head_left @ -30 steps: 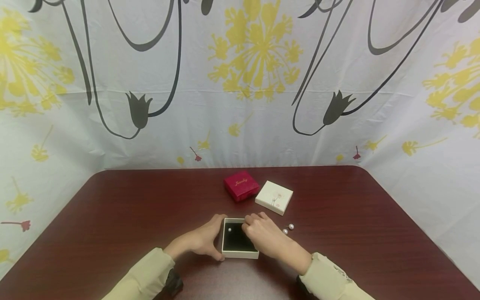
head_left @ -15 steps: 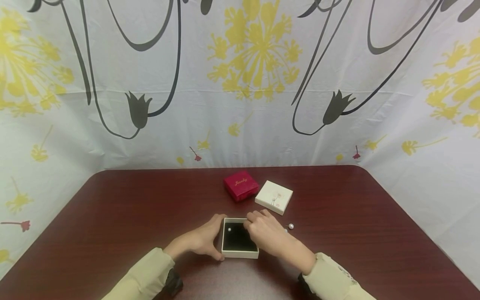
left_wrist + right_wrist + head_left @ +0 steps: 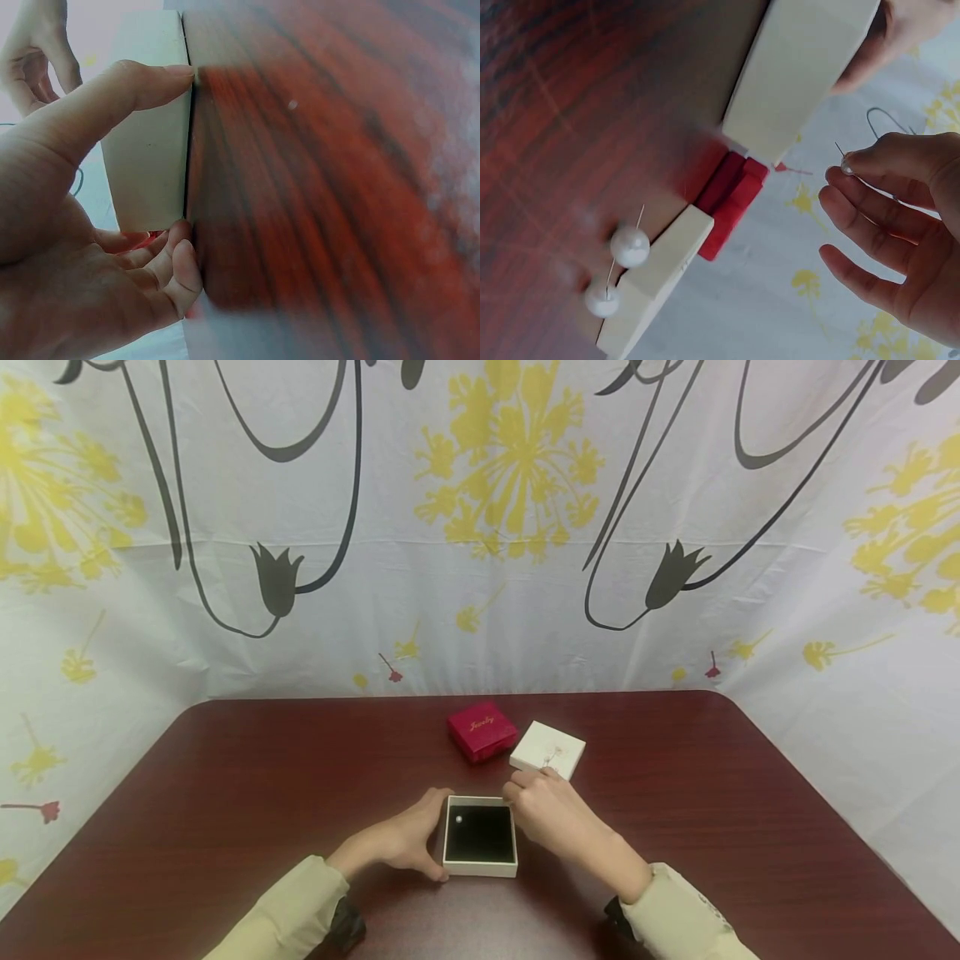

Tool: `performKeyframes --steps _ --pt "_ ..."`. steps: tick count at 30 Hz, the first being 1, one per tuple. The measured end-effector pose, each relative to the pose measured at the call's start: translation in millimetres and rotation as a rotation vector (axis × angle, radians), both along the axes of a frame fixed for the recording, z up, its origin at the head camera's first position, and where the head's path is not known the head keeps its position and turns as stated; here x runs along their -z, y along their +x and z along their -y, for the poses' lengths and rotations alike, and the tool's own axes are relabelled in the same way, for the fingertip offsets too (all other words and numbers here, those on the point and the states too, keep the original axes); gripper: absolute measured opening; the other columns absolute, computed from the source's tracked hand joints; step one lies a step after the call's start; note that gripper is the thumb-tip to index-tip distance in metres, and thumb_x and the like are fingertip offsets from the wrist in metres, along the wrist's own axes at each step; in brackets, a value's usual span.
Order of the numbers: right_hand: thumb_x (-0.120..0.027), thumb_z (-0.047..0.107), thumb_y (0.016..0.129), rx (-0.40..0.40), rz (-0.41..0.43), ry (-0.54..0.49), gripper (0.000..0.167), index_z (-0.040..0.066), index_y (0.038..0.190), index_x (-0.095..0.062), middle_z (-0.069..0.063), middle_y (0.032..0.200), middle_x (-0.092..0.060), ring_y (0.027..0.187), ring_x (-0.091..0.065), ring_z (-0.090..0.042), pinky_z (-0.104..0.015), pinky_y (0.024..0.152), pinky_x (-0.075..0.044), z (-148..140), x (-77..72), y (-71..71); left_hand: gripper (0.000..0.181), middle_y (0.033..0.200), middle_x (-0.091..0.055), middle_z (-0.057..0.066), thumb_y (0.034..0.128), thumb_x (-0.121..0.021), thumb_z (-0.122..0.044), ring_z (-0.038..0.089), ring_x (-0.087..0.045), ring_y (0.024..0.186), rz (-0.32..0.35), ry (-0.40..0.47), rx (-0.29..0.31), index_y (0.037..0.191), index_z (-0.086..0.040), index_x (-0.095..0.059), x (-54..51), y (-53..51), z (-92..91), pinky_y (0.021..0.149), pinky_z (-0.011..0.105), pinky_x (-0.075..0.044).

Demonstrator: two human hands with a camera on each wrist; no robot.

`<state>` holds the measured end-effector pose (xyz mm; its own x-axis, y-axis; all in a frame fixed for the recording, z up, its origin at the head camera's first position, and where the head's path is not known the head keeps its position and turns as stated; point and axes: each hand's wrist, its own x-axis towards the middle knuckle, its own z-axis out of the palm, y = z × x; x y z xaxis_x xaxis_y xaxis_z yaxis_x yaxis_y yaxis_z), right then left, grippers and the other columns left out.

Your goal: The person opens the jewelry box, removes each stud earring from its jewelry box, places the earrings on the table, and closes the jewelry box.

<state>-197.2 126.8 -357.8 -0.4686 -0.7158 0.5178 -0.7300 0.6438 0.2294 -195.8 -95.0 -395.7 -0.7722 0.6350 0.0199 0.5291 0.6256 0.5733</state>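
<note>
In the head view an open white box (image 3: 480, 869) with a black pad (image 3: 483, 839) inside stands before me; a small pearl (image 3: 459, 819) sits on the pad's upper left. My left hand (image 3: 401, 842) grips the box's left side, thumb at the near corner and fingers at the far one; the left wrist view shows this hand (image 3: 67, 225) against the box wall (image 3: 150, 157). Over the box's far right corner is my right hand (image 3: 555, 814). Seen from the right wrist, that hand (image 3: 900, 225) pinches a small pearl pin (image 3: 847, 166) between thumb and forefinger.
A red box (image 3: 483, 731) and a white patterned lid (image 3: 546, 747) lie behind the open box on the dark red table (image 3: 300, 768). Two larger pearls (image 3: 630, 247) with thin pins rest on the table beside the lid in the right wrist view. Patterned cloth hangs behind.
My right hand has moved right and slightly away from me, uncovering more of the black pad and now hiding the loose pearls in the head view. The left hand and box stay put.
</note>
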Motion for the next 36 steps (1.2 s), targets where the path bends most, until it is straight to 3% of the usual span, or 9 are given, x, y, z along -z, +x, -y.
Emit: performKeyframes --steps 10,23,36 --pt "-0.066 0.004 0.065 0.068 0.080 -0.023 0.010 0.010 0.067 -0.059 0.002 0.067 -0.055 0.062 -0.056 -0.016 -0.032 0.057 -0.044 -13 -4.3 -4.6 0.091 0.115 -0.037 0.011 0.0530 -0.080 -0.014 0.024 -0.039 0.111 0.008 0.009 0.002 0.125 0.007 -0.028 0.2 0.2 0.3 0.095 0.038 -0.035" --pt "-0.066 0.003 0.066 0.115 0.168 -0.018 0.012 0.010 0.075 -0.065 0.002 0.073 -0.060 0.063 -0.059 -0.017 -0.031 0.059 -0.047 -33 4.7 -12.9 0.091 0.114 -0.038 0.013 0.0520 -0.080 -0.014 0.024 -0.040 0.110 0.003 0.017 0.008 0.124 0.008 -0.028 0.1 -0.2 0.3 0.095 0.037 -0.035" --pt "-0.063 0.001 0.065 0.167 0.261 0.037 0.016 0.013 0.061 -0.053 0.006 0.053 -0.047 0.046 -0.044 -0.011 -0.026 0.042 -0.036 -45 8.7 -18.0 0.093 0.114 -0.038 0.012 0.0521 -0.080 -0.014 0.025 -0.040 0.111 0.002 -0.008 -0.018 0.125 0.008 -0.027 0.0 1.0 -0.2 0.095 0.039 -0.035"
